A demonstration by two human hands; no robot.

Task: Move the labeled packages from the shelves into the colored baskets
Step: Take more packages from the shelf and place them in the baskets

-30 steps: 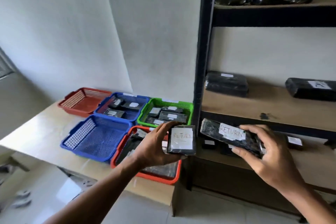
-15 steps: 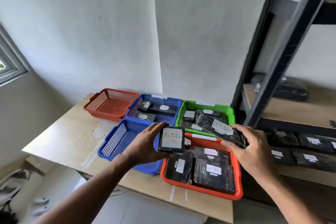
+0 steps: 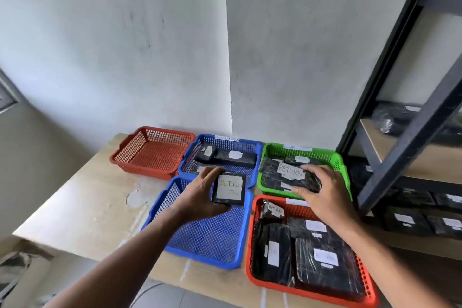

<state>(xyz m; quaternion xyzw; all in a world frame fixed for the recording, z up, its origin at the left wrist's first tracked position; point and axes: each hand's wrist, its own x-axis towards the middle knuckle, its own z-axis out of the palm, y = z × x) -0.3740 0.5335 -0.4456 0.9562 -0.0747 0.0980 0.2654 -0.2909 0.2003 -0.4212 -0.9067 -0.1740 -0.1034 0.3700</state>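
Note:
My left hand [image 3: 200,195] grips a small square black package [image 3: 229,189] with a white label reading RETURN, held above the near blue basket [image 3: 207,240], which has nothing in it. My right hand [image 3: 322,195] grips a long black package [image 3: 287,174], also labeled RETURN, over the green basket [image 3: 335,157]. Below that hand, the near red basket [image 3: 252,257] holds several black labeled packages, one marked RETURN. The far blue basket [image 3: 252,144] has a few packages. Nothing lies in the far red basket [image 3: 152,152].
The baskets sit on a pale wooden table [image 3: 82,200] against a white wall. At the right stands a dark metal shelf unit [image 3: 410,132] with wooden boards; more black labeled packages [image 3: 405,220] lie on its lower shelf. The floor shows below the table's near edge.
The view has swung left and down from the shelves to the baskets. Both hands have carried their packages away from the shelf: the right now over the green basket, the left over the near blue one.

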